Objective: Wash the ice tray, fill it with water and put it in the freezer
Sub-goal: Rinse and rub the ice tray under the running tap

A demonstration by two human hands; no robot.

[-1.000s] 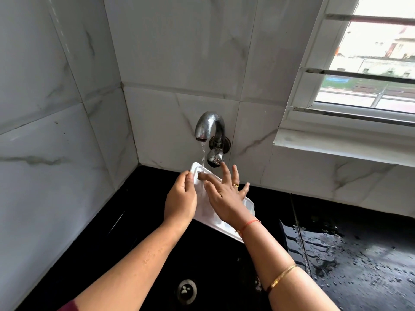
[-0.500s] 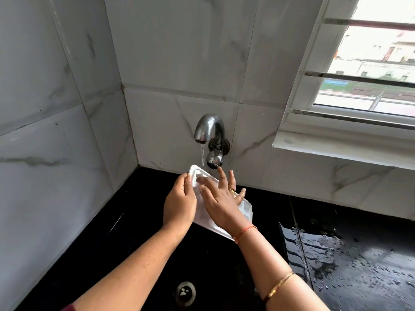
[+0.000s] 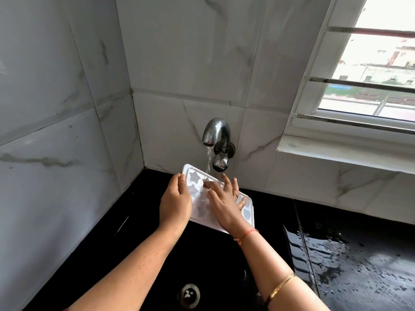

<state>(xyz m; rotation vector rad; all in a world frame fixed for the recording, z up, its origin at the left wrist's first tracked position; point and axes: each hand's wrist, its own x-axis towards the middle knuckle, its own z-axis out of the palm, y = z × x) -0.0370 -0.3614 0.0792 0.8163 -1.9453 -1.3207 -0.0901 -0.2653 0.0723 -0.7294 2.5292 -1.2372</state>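
Observation:
A white ice tray [image 3: 247, 213] with star and heart shaped cells is held tilted over the black sink, its far end under the running tap [image 3: 216, 133]. My left hand [image 3: 174, 204] grips the tray's left long edge. My right hand [image 3: 224, 202] lies flat on top of the tray with fingers spread, its fingertips pressing into the cells near the water stream. The right hand and wrist hide the middle of the tray.
The black sink basin [image 3: 139, 239] has a round metal drain [image 3: 189, 296] at the bottom. A wet black ribbed draining counter [image 3: 354, 261] lies to the right. White marble tile walls close off the left and back. A window sill [image 3: 345, 151] juts out at the upper right.
My right hand's fingers have slid a little over the tray's cells. The tray and my left hand stay under the running water in nearly the same place.

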